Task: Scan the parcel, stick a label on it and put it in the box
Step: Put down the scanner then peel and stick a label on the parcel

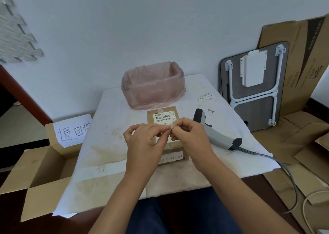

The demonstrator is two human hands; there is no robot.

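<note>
A brown cardboard parcel (164,113) with a white barcode shipping slip lies flat in the middle of the white-covered table (110,144). My left hand (144,141) and my right hand (188,136) hover just above its near half, fingertips pinched together on a small white label (172,126). The hands hide much of the parcel. A grey handheld scanner (213,132) lies on the table right of the parcel, its cable trailing off the right edge. An open cardboard box (41,171) with a handwritten paper sign stands on the floor at the left.
A bin lined with a pink plastic bag (153,86) stands behind the parcel. Several small paper labels (205,96) lie at the back right of the table. A folded small table (252,88) and flattened cartons (302,64) lean against the wall on the right.
</note>
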